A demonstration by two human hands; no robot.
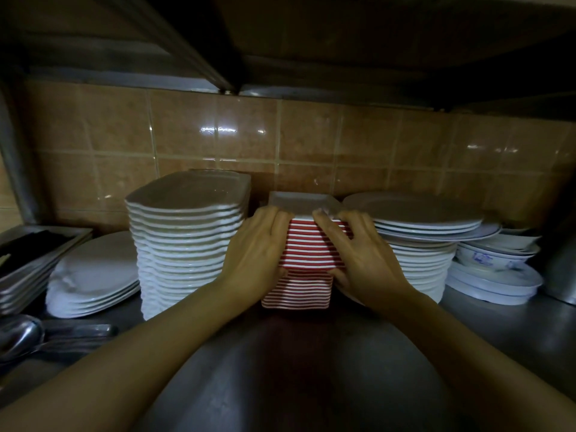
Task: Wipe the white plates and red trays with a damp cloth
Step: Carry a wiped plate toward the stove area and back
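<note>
Hands (pixel 254 247) (pixel 364 255) grip square red trays (pixel 307 244).

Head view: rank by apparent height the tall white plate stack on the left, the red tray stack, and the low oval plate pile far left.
1. tall white plate stack
2. red tray stack
3. low oval plate pile

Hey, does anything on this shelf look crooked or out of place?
Yes. The red trays sit in a split stack: the upper part, gripped by the left hand and right hand, is offset to the right of the lower part. No cloth is visible.
</note>
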